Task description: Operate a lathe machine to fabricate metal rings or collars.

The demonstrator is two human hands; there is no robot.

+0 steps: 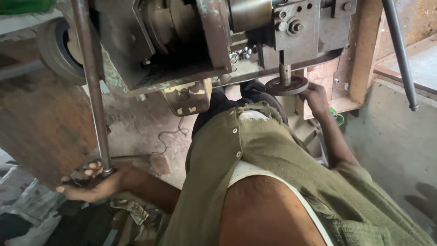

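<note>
left hand [88, 181] down at 8 o'clock, fingers clenched round the bottom of a long metal rod [92, 86], right hand [315, 98] up at 2 o'clock, fingers gripping the round metal disc [287, 85] under the press machine [214, 36], olive shirt [255, 164] blocking the middle

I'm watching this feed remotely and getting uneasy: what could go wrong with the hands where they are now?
1. The right hand rests at the round metal disc under the press ram; its fingers could be crushed if the ram drops.
2. The left hand grips the long steel rod at its lower end; a slip could pinch it.
</note>
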